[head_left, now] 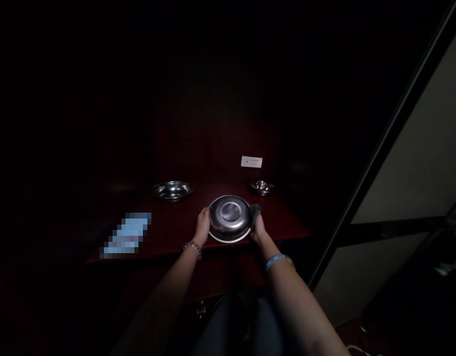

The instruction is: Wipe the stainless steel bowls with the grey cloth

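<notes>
Head view: a steel bowl (229, 217) sits between the two hands at the near middle of a dark red bench (168, 230), its base turned up towards the wearer. The left hand (202, 226) grips the left side of the rim, fingers curled on the edge. The right hand (258, 227) is closed on the right side, with a dark cloth (255, 211) bunched between it and the bowl. Holding opposite sides probably keeps the round shape level and stops it turning; the upturned base leaves the outer surface exposed. A pale ring circles the bowl; whether it is the bowl's own rim or a second dish beneath, I cannot tell, nor whether the bowl touches the bench.

At the far left stands a wide steel dish (172, 191), and at the far right a smaller steel bowl (262, 188), both open side up and well apart, perhaps set back to leave working room in front. Behind the smaller one, a white socket panel (251, 161) is fixed to the back wall. A pixelated pale blue rectangle (127, 236) lies near left, its nature hidden.
</notes>
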`<action>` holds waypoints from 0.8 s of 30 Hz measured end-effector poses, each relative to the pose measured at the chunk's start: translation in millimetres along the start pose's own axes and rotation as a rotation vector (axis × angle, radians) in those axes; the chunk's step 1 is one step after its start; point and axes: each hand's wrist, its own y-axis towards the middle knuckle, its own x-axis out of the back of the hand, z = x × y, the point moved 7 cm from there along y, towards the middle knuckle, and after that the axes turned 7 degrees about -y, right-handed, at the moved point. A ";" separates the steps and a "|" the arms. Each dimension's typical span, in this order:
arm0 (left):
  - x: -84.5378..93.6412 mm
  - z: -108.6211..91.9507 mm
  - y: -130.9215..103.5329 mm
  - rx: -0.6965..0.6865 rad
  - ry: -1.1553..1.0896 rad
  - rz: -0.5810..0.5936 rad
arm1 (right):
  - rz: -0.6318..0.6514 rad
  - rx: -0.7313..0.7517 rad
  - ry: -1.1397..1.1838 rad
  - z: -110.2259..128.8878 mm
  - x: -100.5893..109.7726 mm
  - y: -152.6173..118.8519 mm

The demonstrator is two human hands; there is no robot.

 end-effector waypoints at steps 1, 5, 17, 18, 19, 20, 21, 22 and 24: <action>-0.5 -0.6 -0.6 -0.002 0.001 0.001 | 0.014 0.025 0.033 3.4 -1.7 -0.9; -0.8 -1.2 -2.2 -0.011 0.002 0.003 | -0.059 0.094 0.073 4.9 0.0 -2.8; 8.5 -2.6 2.2 -0.050 -0.039 -0.043 | -0.267 -0.011 -0.031 -31.9 9.7 5.4; 8.3 -2.2 2.4 -0.051 -0.042 -0.041 | -0.259 -0.010 -0.026 -32.6 10.0 6.4; 8.1 -1.7 2.5 -0.051 -0.044 -0.036 | -0.255 -0.008 -0.022 -33.2 10.5 7.0; 7.9 -1.4 2.5 -0.050 -0.046 -0.032 | -0.256 -0.005 -0.016 -33.6 11.1 7.2; 7.9 -1.3 2.6 -0.049 -0.045 -0.029 | -0.260 -0.004 -0.003 -34.1 11.5 7.0; 8.4 -1.6 2.5 -0.051 -0.041 -0.031 | -0.261 -0.007 0.017 -34.7 11.2 6.7; 10.1 -2.9 2.3 -0.054 -0.021 -0.048 | -0.244 -0.023 0.078 -36.2 7.9 5.9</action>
